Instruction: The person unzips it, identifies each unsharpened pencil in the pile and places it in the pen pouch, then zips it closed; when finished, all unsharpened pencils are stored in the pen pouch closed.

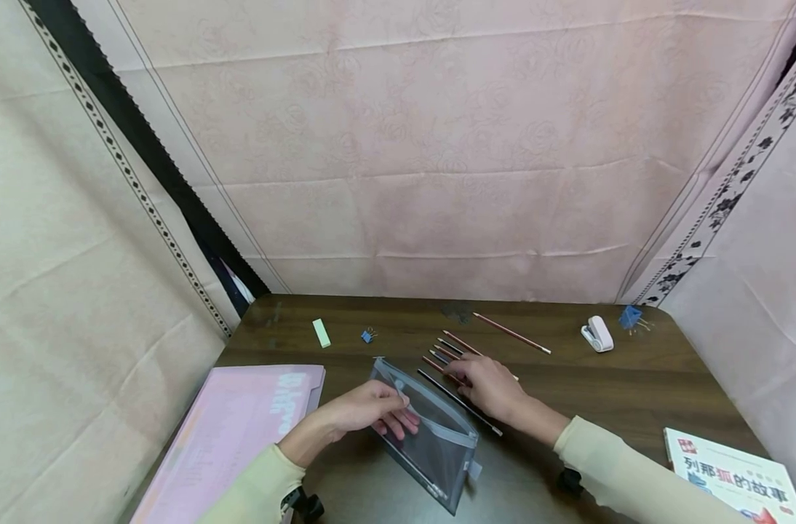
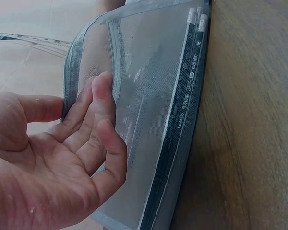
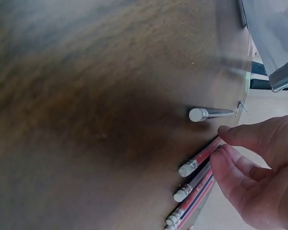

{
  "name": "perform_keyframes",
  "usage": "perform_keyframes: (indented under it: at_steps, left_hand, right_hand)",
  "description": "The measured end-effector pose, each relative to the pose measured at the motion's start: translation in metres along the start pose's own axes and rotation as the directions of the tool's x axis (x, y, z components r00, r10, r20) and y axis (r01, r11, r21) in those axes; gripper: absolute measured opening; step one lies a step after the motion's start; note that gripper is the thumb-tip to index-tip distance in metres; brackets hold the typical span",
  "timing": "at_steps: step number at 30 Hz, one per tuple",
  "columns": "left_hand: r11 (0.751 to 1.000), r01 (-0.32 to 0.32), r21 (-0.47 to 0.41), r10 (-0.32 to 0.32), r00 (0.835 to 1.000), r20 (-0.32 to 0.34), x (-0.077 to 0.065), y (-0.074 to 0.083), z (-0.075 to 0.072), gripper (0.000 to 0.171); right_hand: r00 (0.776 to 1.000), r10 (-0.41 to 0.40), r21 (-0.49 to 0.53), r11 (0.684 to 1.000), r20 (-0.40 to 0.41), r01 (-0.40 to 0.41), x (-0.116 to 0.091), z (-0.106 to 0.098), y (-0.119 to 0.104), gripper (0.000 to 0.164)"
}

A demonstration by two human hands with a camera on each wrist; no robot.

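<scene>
A grey see-through mesh pencil pouch (image 1: 440,455) with a light-blue zipper stands tilted over the table. My left hand (image 1: 375,409) holds it by the edge of its opening, thumb on the zipper side and fingers partly curled. Black pencils (image 2: 192,72) with white erasers lie along the bottom inside. My right hand (image 1: 490,386) pinches a red pencil (image 3: 201,157) between thumb and fingertips, at the near end of a row of red and dark pencils (image 3: 192,184). A single black pencil (image 1: 460,402) lies between the pouch and this hand.
A pink folder (image 1: 254,429) lies at left and a book (image 1: 732,473) at right. Farther back are a pale green eraser-like block (image 1: 321,332), a small blue binder clip (image 1: 368,335), a lone red pencil (image 1: 512,333), a white stapler (image 1: 597,334) and a larger blue clip (image 1: 631,317).
</scene>
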State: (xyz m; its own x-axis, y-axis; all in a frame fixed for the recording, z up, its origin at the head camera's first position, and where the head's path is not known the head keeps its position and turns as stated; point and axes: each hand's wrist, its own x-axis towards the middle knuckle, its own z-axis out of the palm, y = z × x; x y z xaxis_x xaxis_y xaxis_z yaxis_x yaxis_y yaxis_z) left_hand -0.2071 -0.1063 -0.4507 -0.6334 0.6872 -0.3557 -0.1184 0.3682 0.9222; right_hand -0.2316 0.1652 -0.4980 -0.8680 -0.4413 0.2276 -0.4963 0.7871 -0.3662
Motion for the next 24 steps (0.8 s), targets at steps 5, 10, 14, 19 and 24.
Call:
perform_keyframes:
  at_steps: [5,10,14,19,24]
  left_hand:
    - [1.000,0.004,0.001,-0.004,1.000,0.009,0.0000,-0.0001,-0.0009,0.036]
    - [1.000,0.002,0.008,-0.002,1.000,0.005,-0.0001,0.0002,-0.0011,0.036]
    - [1.000,0.001,0.013,-0.001,1.000,0.004,0.0008,-0.0006,-0.0011,0.036]
    - [1.000,0.009,0.006,-0.009,1.000,0.008,0.0014,-0.0011,-0.0009,0.036]
    - [1.000,0.004,0.007,-0.004,1.000,0.003,0.0004,-0.0006,-0.0010,0.036]
  right_hand:
    - [1.000,-0.007,-0.021,1.000,0.004,0.007,0.0000,0.0016,-0.0004,0.038]
    - [0.999,-0.031,-0.029,0.999,-0.010,0.031,0.0005,0.0034,0.0002,0.037]
    - [0.999,-0.045,-0.021,0.999,-0.020,0.044,0.0005,0.0048,0.0013,0.037]
    - [0.999,-0.049,0.013,0.999,-0.015,0.050,0.0016,0.0054,0.0026,0.037]
    - [0.999,-0.040,0.008,0.999,0.001,0.040,0.0037,0.0047,0.0028,0.037]
